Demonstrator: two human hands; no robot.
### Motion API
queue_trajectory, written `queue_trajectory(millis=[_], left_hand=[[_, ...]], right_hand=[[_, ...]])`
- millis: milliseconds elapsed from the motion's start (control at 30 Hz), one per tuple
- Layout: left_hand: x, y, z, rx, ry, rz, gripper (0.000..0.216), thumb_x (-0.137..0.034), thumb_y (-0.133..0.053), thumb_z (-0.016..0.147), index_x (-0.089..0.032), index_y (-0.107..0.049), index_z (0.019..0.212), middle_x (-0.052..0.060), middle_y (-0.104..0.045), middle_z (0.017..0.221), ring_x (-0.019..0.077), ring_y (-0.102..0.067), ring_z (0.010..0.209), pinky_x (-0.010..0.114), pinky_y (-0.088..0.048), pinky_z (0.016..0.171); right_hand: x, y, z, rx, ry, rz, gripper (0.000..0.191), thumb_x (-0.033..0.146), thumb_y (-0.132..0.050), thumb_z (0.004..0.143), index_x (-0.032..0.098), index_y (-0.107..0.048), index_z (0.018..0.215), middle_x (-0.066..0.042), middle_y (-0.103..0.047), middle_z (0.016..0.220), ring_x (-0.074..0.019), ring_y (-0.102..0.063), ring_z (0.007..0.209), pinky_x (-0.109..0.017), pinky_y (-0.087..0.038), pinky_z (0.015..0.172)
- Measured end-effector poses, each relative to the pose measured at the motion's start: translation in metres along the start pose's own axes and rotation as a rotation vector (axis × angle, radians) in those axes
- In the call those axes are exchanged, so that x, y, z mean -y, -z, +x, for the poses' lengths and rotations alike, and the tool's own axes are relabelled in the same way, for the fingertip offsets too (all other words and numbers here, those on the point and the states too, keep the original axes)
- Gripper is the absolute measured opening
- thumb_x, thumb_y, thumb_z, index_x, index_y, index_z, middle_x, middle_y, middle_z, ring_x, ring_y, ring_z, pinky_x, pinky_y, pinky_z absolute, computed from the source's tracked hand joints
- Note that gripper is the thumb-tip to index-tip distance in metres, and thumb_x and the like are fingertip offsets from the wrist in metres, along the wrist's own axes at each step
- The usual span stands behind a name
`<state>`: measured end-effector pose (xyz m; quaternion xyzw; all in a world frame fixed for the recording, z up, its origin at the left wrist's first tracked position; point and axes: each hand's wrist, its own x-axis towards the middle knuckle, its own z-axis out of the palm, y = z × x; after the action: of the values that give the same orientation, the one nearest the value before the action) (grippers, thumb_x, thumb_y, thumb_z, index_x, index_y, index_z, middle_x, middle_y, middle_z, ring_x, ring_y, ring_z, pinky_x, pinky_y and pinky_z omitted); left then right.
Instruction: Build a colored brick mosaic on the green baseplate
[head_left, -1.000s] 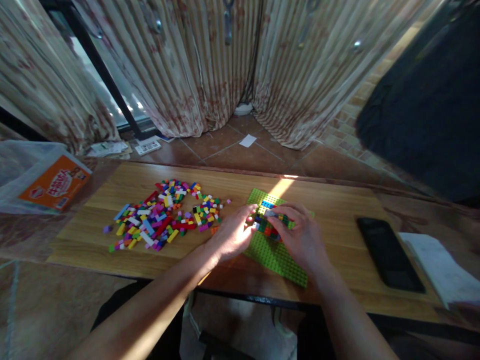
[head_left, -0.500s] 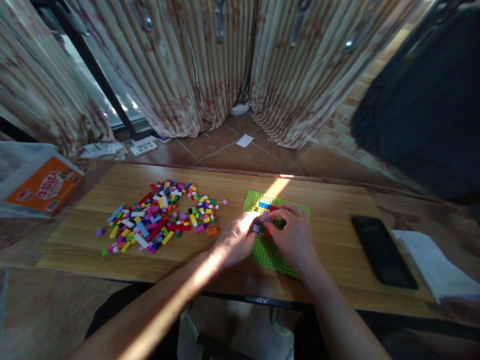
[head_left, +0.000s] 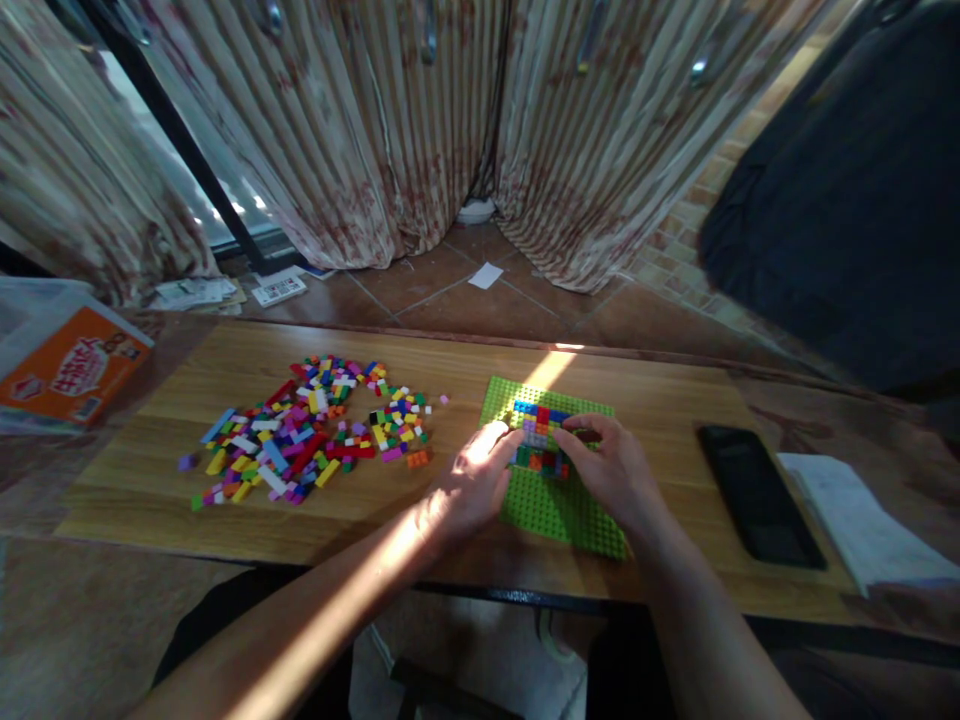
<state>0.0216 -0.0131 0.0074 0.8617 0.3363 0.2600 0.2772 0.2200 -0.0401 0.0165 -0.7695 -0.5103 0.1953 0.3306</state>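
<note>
Worktop [head_left: 667,400]: wood-grained board, dark near edge. A green baseplate [head_left: 555,515], thin, four-sided and studded, lies right of the worktop's middle, its near right corner close to the near edge. Its sides are slightly skewed to the worktop, the right-hand end of its far side set nearer the person.

On the baseplate's far half sits a brick block [head_left: 540,427] of smooth plastic, in blue, red, grey, green and orange rows. The block's long axis runs left to right, right end angled slightly towards the near edge.

Left hand [head_left: 476,475]: at the block's left end, thumb extended; fingers partly hidden, grip cannot be told. Right hand [head_left: 607,465]: at the block's right end, a gap showing between thumb and forefinger; whether they clamp a brick cannot be told.

Loose bricks [head_left: 285,440], oblong and square, are heaped towards the worktop's left edge. Beyond the far edge: pleated, patterned fabric curtains [head_left: 337,130].
</note>
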Motion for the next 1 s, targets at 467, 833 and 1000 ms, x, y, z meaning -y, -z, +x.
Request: queue_trajectory(millis=[467, 833, 1000], left_hand=[[-0.006, -0.008, -0.001, 0.038, -0.020, 0.316, 0.047, -0.010, -0.045, 0.088, -0.006, -0.049, 0.135, 0.020, -0.054, 0.132, 0.0304, -0.055, 0.119, 0.043, -0.048, 0.103], [-0.018, -0.004, 0.010, 0.112, 0.000, 0.474, 0.032, -0.009, -0.035, 0.094, -0.007, -0.056, 0.118, 0.015, -0.062, 0.117, 0.0233, -0.063, 0.104, 0.035, -0.056, 0.088], [-0.023, -0.002, 0.014, 0.131, 0.045, 0.490, 0.028, -0.010, -0.036, 0.095, -0.009, -0.058, 0.111, 0.013, -0.065, 0.108, 0.0217, -0.065, 0.096, 0.034, -0.056, 0.085]], right_hand=[[0.003, -0.004, -0.001, 0.024, -0.083, 0.075, 0.034, 0.043, -0.070, 0.067, 0.018, -0.067, 0.090, -0.006, -0.068, 0.079, -0.0186, -0.061, 0.064, -0.030, -0.044, 0.056], [0.006, -0.005, 0.004, 0.067, -0.154, 0.130, 0.034, 0.038, -0.071, 0.065, 0.017, -0.067, 0.091, -0.003, -0.065, 0.071, -0.0164, -0.058, 0.060, -0.028, -0.044, 0.053], [0.006, -0.006, 0.005, 0.068, -0.156, 0.195, 0.033, 0.036, -0.073, 0.063, 0.016, -0.067, 0.089, -0.003, -0.064, 0.068, -0.0148, -0.057, 0.057, -0.026, -0.043, 0.051]])
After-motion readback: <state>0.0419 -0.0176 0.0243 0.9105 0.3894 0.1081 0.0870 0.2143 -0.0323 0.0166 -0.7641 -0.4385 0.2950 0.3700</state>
